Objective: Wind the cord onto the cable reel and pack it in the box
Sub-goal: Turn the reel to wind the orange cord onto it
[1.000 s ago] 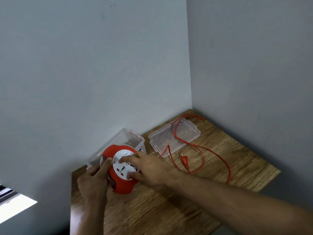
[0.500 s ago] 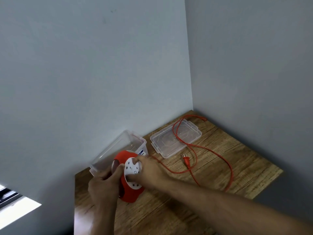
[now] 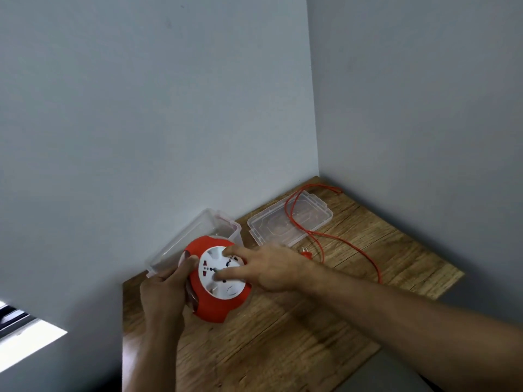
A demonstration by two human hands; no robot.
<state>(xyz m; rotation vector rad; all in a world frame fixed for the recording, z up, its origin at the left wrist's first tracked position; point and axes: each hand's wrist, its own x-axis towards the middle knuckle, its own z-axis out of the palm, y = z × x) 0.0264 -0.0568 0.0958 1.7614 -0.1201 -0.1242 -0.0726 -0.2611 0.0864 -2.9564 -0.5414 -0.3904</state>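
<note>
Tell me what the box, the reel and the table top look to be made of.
Box: clear, glossy plastic; the wall shows through it. Reel: smooth red plastic shell with white socket face, likely moulded. Table top: wood grain, matt; solid or laminate cannot be told.

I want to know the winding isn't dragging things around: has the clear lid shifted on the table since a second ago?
No. The lid sits just as close to the wall corner as before, and the cord still crosses it.

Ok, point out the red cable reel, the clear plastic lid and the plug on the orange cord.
Red round cable reel (image 3: 218, 308): head view, lower red housing.
Clear plastic lid (image 3: 271, 226): head view, flat panel.
Orange cord's plug (image 3: 306, 253): head view, plug body.
</note>
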